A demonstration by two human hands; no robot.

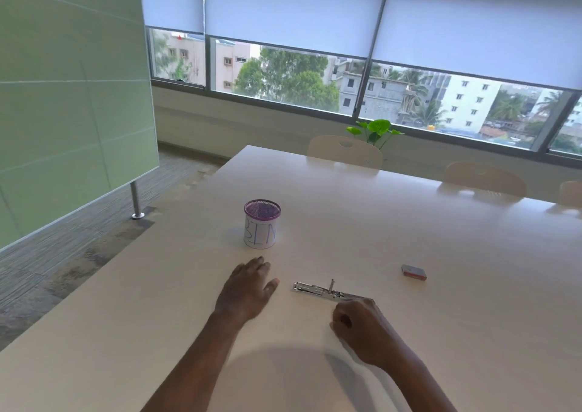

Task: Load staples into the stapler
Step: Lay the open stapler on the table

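Observation:
A silver metal stapler (318, 290) lies flat on the white table (441, 301), swung fully apart into one long strip, with a small upright part sticking up near its middle. My right hand (362, 328) is curled at the stapler's right end, fingers closed, touching or pinching that end; the contact itself is hidden. My left hand (248, 288) rests flat on the table to the left of the stapler, fingers apart, holding nothing and not touching it. A small grey and red staple box (413, 272) lies to the right, beyond my right hand.
A purple mesh cup (262, 224) wrapped in white paper with handwritten letters stands behind my left hand. Cream chairs (345, 151) line the table's far edge. A green glass board on a metal leg (137, 200) stands on the left.

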